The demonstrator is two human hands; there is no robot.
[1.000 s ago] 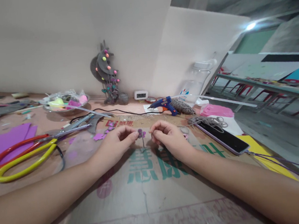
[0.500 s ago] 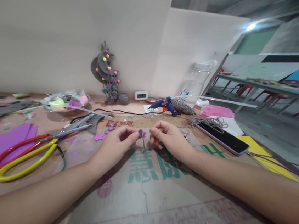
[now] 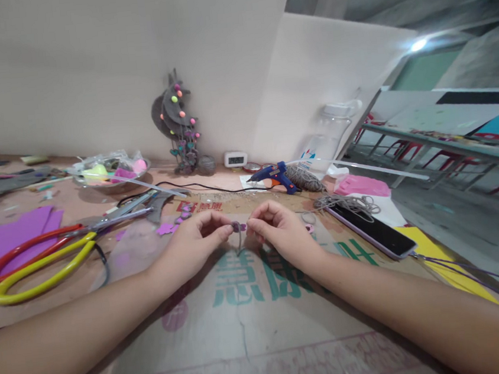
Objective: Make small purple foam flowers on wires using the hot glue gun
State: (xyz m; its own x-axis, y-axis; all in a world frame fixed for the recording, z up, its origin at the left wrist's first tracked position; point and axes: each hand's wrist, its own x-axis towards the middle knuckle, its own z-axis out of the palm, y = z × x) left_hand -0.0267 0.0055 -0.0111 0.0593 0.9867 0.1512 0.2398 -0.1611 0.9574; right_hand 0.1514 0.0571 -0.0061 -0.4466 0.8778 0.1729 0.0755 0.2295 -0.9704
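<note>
Over the cardboard (image 3: pixel 181 349), my left hand (image 3: pixel 196 237) pinches a small purple felt piece (image 3: pixel 236 227) between thumb and forefinger. From that piece a grey yarn end (image 3: pixel 240 243) hangs down in a curve. My right hand (image 3: pixel 278 228) is closed in a pinch at the right edge of the felt piece; whatever lies between its fingertips is too small to make out. Left of my left hand lie several purple and grey felt cutouts (image 3: pixel 167 228). A pink cutout (image 3: pixel 309 228) sits beside my right hand, partly covered by it.
Scissors (image 3: pixel 45 280) with red and yellow handles lie left, by purple sheets (image 3: pixel 9 239). Behind stand a bowl (image 3: pixel 113 182), a grey moon ornament (image 3: pixel 176 120), a small clock (image 3: pixel 235 159) and a blue glue gun (image 3: pixel 275 176). A phone (image 3: pixel 374 227) and grey yarn (image 3: pixel 353 203) are right.
My right hand has shifted slightly left, bringing its fingertips to the felt piece. The hanging yarn end now curves where it was straighter, and the felt piece has tilted a little.
</note>
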